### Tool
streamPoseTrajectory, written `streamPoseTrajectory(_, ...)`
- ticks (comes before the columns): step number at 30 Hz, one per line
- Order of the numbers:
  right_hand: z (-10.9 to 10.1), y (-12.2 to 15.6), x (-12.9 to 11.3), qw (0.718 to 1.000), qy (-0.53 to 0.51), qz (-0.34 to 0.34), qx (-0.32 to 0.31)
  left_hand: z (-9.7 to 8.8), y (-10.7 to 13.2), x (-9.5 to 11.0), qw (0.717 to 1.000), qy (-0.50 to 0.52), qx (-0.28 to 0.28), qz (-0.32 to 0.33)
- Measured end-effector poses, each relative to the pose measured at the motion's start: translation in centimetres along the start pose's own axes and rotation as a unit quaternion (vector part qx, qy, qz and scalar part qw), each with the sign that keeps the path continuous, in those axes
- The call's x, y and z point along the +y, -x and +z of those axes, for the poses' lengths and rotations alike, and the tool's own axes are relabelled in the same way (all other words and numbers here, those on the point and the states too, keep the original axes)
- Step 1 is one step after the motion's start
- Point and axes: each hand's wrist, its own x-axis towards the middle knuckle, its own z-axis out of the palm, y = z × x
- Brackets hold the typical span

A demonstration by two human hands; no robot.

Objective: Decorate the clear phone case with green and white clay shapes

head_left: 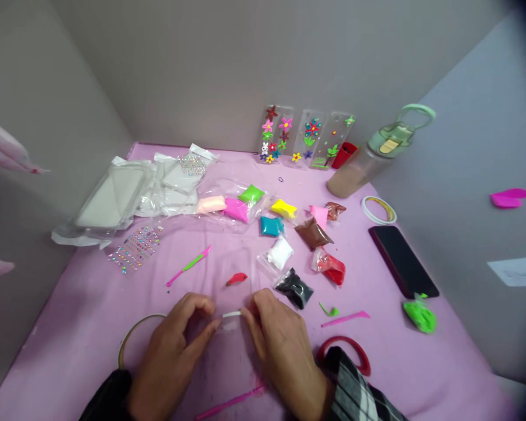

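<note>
A thin white strip of what looks like modelling clay (232, 314) stretches between my hands at the front middle. My left hand (173, 345) pinches its left end between thumb and forefinger. At its right end, my right hand (276, 345) grips it the same way. Beneath the strip lies a clear phone case (241, 260), partly covered by my hands. A small red clay piece (236, 279) sits on the case, just beyond my fingertips. Near my left hand is a pink and green modelling tool (188, 266); a pink tool (230, 403) lies between my forearms.
Several clay packets (293, 288) spread across the middle right. Wrapped cases (114, 196) lie at left. Decorated cases (277, 134) lean on the back wall beside a bottle (359, 164). A phone (403, 260), green clay bag (419, 316) and red ring (363, 355) are at right.
</note>
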Motion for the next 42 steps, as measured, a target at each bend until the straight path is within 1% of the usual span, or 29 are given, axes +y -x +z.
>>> streamPoseTrajectory(2,-0.6,-0.1,-0.2,0.991,-0.12,0.052,0.011,-0.2,0.3,0.5,0.992,0.116,-0.001,-0.043)
streamPoseTrajectory(3,-0.9,-0.2,-0.3,0.977,-0.193,0.085,0.01,-0.3,0.4,0.7,0.984,0.168,0.003,-0.057)
streamPoseTrajectory(4,-1.3,-0.4,-0.4,0.956,-0.268,0.118,0.003,-0.3,0.4,0.8,0.976,0.206,0.009,-0.064)
streamPoseTrajectory(6,-1.9,-0.9,-0.5,0.897,-0.409,0.167,-0.037,-0.1,0.3,0.9,0.963,0.261,0.015,-0.071)
streamPoseTrajectory(8,-2.4,-1.4,-0.5,0.838,-0.504,0.187,-0.094,0.1,0.1,0.7,0.951,0.3,0.01,-0.08)
streamPoseTrajectory(9,-2.5,-1.6,-0.5,0.82,-0.528,0.189,-0.115,0.2,0.0,0.6,0.945,0.316,0.002,-0.086)
streamPoseTrajectory(10,-2.6,-1.8,-0.5,0.811,-0.538,0.191,-0.126,0.3,-0.1,0.5,0.939,0.33,-0.012,-0.092)
streamPoseTrajectory(13,-2.6,-2.0,-0.6,0.814,-0.531,0.204,-0.114,0.7,-0.3,0.3,0.929,0.353,-0.043,-0.101)
streamPoseTrajectory(15,-2.4,-2.0,-0.7,0.818,-0.525,0.211,-0.107,0.8,-0.3,0.5,0.931,0.348,-0.036,-0.1)
streamPoseTrajectory(17,-2.2,-1.9,-0.8,0.814,-0.528,0.219,-0.108,0.9,-0.2,0.7,0.935,0.339,-0.017,-0.101)
streamPoseTrajectory(20,-2.1,-1.9,-0.8,0.793,-0.551,0.232,-0.113,0.8,-0.2,0.8,0.929,0.354,-0.012,-0.106)
streamPoseTrajectory(23,-2.1,-1.9,-0.8,0.772,-0.584,0.213,-0.131,0.5,-0.3,0.7,0.924,0.365,-0.017,-0.109)
streamPoseTrajectory(26,-2.3,-2.1,-0.7,0.755,-0.609,0.196,-0.142,0.1,-0.4,0.5,0.938,0.329,0.008,-0.108)
streamPoseTrajectory(28,-2.4,-2.2,-0.7,0.747,-0.617,0.202,-0.142,0.1,-0.4,0.4,0.948,0.303,0.015,-0.099)
streamPoseTrajectory(31,-2.5,-2.3,-0.6,0.743,-0.621,0.211,-0.134,0.3,-0.5,0.2,0.954,0.284,0.011,-0.099)
streamPoseTrajectory(32,-2.5,-2.3,-0.6,0.74,-0.625,0.214,-0.128,0.5,-0.4,0.2,0.956,0.276,0.025,-0.098)
streamPoseTrajectory(34,-2.4,-2.2,-0.6,0.731,-0.635,0.222,-0.117,0.6,-0.2,0.4,0.966,0.231,0.092,-0.066)
streamPoseTrajectory(35,-2.3,-2.1,-0.6,0.726,-0.639,0.227,-0.11,0.6,-0.1,0.6,0.972,0.186,0.137,-0.031)
streamPoseTrajectory(36,-2.3,-2.1,-0.6,0.724,-0.642,0.228,-0.105,0.6,0.0,0.9,0.976,0.127,0.178,0.017)
streamPoseTrajectory(37,-2.3,-2.0,-0.6,0.724,-0.643,0.228,-0.1,0.5,0.2,1.2,0.975,0.056,0.202,0.072)
streamPoseTrajectory(38,-2.2,-1.9,-0.6,0.725,-0.643,0.227,-0.096,0.3,0.3,1.5,0.969,-0.019,0.207,0.129)
streamPoseTrajectory(39,-2.2,-1.9,-0.7,0.726,-0.643,0.223,-0.094,0.1,0.4,1.9,0.96,-0.083,0.192,0.188)
streamPoseTrajectory(40,-2.2,-1.8,-0.8,0.727,-0.645,0.218,-0.093,0.0,0.4,2.2,0.948,-0.125,0.182,0.229)
streamPoseTrajectory(42,-2.3,-1.7,-1.0,0.724,-0.651,0.211,-0.092,-0.1,0.3,2.6,0.935,-0.175,0.161,0.264)
